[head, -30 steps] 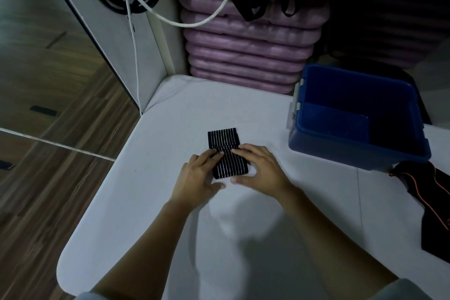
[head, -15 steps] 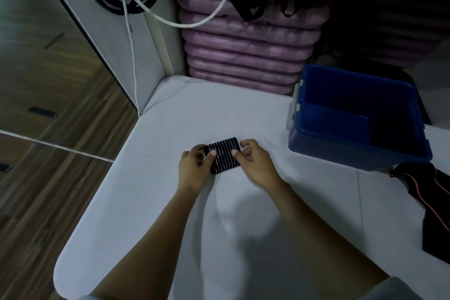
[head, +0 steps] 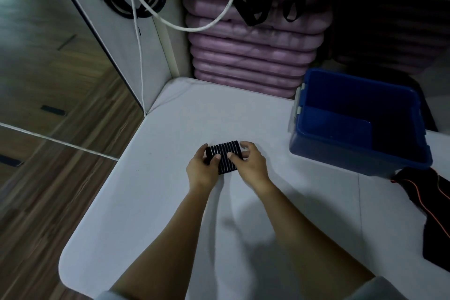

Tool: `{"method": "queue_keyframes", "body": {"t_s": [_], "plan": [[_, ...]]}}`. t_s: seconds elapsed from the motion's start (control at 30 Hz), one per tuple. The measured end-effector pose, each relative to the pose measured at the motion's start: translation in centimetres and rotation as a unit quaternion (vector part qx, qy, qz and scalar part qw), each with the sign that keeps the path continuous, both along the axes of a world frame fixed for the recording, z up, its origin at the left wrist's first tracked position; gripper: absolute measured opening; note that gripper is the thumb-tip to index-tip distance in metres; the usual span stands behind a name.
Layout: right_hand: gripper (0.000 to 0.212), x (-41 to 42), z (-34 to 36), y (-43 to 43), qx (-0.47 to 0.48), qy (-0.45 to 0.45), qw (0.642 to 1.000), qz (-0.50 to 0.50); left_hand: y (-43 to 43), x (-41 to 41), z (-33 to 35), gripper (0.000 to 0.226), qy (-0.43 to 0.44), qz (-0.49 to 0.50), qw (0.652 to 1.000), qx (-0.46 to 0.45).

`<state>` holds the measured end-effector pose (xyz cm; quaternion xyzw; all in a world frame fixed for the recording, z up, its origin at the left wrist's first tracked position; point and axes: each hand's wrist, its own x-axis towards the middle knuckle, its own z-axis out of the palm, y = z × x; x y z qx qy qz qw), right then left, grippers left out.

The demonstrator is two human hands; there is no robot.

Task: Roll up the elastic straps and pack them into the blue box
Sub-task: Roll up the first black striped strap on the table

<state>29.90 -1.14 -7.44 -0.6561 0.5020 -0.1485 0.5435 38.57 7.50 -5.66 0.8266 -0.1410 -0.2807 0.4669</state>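
Rolling is finishing: we are gripping the elastic strap [head: 223, 156], longer a second ago, as a tight bundle on the table [head: 170, 190] between left hand [head: 203, 169] and right hand [head: 250, 165], blue box [head: 360, 161] waiting nearby.

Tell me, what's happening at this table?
A person holds a bundled black elastic strap on the white table, left hand and right hand curled round its two sides. The blue box stands open to the right, and the strap is not in it yet. Dark fabric lies beside the box.
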Motion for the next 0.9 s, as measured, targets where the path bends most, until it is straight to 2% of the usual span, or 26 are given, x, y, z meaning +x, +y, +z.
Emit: {"method": "queue_keyframes", "body": {"t_s": [0.13, 0.23, 0.43, 0.73, 0.9], "plan": [[0.057, 0.4, 0.4, 0.2, 0.021, -0.017, 1.000, -0.007, 0.6, 0.2, 0.9, 0.042, 0.033, 0.042, 0.997, -0.049], [0.052, 2.2, 1.8, 0.0, 0.041, -0.069, 0.997, -0.017, 0.4, 1.7, 1.9, 0.042, 0.027, 0.048, 0.995, -0.088], [0.044, 9.1, 3.5, -0.6, 0.019, -0.126, 0.991, -0.036, -1.8, 9.8, 3.1, 0.044, -0.065, 0.002, 0.993, -0.097], [0.039, 16.7, 0.2, -1.4, -0.032, -0.091, 0.992, -0.077, -3.3, 18.1, 0.1, 0.044, -0.122, -0.079, 0.986, -0.079], [0.047, 17.6, -1.0, -0.8, -0.092, -0.028, 0.993, -0.073, -2.9, 19.0, -0.9, 0.047, -0.238, -0.146, 0.960, -0.015]]}}
